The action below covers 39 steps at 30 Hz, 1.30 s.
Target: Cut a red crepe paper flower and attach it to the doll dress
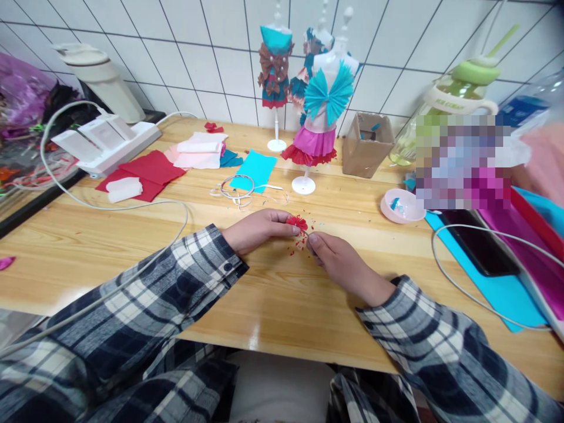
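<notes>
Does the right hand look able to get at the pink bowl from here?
Likely yes: from the right hand, the pink bowl lies ahead and rightward with nothing visible standing between, though that hand may need to release the thin rod it pinches.

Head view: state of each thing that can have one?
Left hand: grip shut on red fringed paper
Red fringed paper: fanned out
Right hand: grip shut on thin grey piece
Phone: screen dark
Pink bowl: upright, scraps inside
Cardboard box: open-topped
Power strip: adapters plugged in
Green-lidded bottle: straw up
</notes>
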Available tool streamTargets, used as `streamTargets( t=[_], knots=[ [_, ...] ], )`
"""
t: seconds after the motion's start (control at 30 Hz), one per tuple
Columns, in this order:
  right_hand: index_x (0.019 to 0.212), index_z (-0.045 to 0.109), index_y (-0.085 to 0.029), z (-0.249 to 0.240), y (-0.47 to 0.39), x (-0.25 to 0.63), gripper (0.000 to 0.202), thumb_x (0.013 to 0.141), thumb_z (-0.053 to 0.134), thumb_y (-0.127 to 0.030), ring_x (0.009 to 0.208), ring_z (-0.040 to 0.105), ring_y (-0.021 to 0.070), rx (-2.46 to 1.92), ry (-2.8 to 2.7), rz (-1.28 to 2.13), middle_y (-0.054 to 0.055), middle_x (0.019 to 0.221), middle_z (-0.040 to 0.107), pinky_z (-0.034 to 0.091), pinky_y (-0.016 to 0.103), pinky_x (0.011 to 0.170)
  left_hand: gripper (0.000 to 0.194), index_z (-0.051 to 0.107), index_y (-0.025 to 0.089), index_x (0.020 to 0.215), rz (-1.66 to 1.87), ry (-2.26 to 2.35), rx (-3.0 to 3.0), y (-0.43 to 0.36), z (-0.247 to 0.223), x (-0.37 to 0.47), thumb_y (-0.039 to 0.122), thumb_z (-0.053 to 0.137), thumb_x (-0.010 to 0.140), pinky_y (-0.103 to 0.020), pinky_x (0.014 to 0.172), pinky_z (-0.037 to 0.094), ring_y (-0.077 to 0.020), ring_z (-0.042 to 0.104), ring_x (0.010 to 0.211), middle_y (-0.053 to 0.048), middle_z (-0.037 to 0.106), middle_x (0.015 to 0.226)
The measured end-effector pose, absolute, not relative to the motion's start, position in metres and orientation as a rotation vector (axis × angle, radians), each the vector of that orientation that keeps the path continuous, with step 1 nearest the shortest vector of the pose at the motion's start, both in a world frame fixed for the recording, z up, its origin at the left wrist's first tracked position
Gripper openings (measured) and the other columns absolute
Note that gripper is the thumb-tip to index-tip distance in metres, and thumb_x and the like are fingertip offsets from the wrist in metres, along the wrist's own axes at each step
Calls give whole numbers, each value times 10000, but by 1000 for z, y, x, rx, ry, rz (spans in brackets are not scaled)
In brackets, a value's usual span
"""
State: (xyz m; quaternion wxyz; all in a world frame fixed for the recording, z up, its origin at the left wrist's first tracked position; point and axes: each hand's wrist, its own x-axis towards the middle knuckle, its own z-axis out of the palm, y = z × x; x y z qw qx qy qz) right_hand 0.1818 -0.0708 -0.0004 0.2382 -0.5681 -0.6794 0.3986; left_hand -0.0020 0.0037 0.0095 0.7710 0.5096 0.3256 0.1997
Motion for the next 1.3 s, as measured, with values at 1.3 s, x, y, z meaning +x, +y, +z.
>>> streamTargets(
  t=[1.3],
  knots=[
    [767,610,-169,7,-66,182,187,765,598,-356,503,375,94,-1548,-1493,992,-57,538,432,289,239,494,211,664,133,842,345,791,1454,-2,15,1,299,687,714,-284,743,444,-147,575,736,-24,652,793]
  ],
)
